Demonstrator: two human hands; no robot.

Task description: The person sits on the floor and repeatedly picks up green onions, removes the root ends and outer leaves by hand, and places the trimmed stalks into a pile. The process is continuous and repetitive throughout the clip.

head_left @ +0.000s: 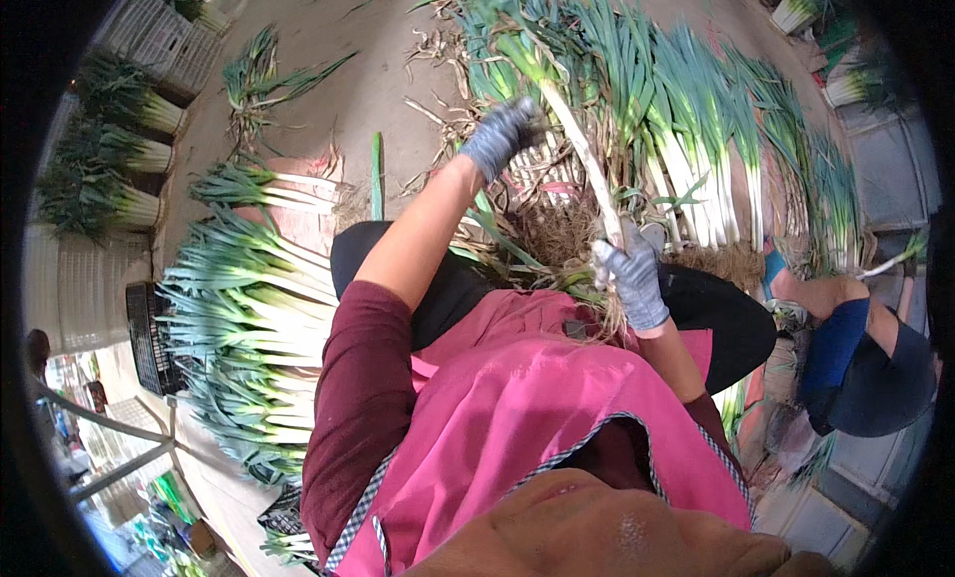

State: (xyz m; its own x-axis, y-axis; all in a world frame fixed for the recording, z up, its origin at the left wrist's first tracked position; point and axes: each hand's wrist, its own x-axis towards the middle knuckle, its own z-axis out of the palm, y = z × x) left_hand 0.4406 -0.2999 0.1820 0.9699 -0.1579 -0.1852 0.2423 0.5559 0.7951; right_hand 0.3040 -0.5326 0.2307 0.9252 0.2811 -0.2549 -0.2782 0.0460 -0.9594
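A long leek (577, 144) with a white stalk and green top slants across in front of me. My right hand (637, 279), in a grey knit glove, is closed around its lower end, just above the roots. My left hand (502, 139), gloved alike, is beside the upper stalk; its fingers are smeared by motion, and I cannot tell whether they touch the leek. Under and beyond both hands lies a heap of untrimmed leeks (557, 229) with brown roots and dry leaves. To the right of it, leeks with white stalks (696, 169) lie side by side.
Cleaned leeks (269, 328) are piled along my left side, near a black crate (149, 338). Bundled leeks (129, 154) and a white crate (164, 40) line the far left. Loose leaves (264, 80) lie on the floor. At right, another person (865, 358) sits close by.
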